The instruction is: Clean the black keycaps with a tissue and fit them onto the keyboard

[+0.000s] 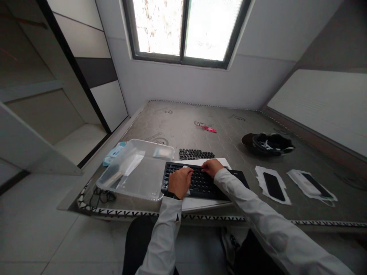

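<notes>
A black keyboard (200, 184) lies on a flat white box (200, 204) at the near edge of the mattress. My left hand (180, 182) rests over its left half, fingers pinched together. White bits, which look like parts of a thin wipe, show beside those fingers. Over the keyboard's far edge, my right hand (212, 167) is closed, thumb and fingertips together at the keys. Whatever it may pinch is too small to make out. Just beyond the box sits a separate panel of black keys (196, 154).
To the left stand a clear plastic tub (143, 179) with packets inside, a blue packet (112, 154) and a black cable (100, 198). Rightward lie a black cap (269, 144) and dark slabs on white sheets, one a phone-like slab (273, 186). A red wrapper (207, 127) lies farther back.
</notes>
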A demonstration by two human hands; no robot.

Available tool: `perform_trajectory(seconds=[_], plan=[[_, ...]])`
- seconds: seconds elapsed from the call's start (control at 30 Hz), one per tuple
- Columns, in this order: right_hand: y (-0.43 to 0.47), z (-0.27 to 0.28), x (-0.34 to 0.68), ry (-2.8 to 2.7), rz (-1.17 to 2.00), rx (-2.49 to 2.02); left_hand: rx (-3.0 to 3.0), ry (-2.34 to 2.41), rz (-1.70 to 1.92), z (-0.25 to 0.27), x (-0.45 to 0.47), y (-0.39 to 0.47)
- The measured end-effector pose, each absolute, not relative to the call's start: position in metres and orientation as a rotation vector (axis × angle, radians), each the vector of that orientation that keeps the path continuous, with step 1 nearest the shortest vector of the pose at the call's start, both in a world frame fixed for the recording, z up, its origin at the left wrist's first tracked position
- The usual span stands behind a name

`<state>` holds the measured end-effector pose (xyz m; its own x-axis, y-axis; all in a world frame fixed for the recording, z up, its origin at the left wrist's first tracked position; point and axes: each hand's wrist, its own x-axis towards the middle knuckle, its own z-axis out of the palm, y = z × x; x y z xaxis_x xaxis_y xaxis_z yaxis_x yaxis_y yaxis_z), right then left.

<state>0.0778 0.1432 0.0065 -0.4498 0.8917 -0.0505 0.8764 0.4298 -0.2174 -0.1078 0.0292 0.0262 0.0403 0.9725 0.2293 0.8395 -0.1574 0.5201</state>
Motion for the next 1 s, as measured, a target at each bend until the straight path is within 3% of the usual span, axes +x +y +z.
perform_trajectory(seconds=[0.53, 1.0], plan=[[0.12, 0.001, 0.067, -2.629, 0.17, -1.583, 2.067, 1.879, 0.757, 0.028, -0.108, 0.028], [0.121, 0.004, 0.073, -2.559, 0.283, -1.539, 2.109, 1.874, 0.792, 0.027, -0.112, 0.027]])
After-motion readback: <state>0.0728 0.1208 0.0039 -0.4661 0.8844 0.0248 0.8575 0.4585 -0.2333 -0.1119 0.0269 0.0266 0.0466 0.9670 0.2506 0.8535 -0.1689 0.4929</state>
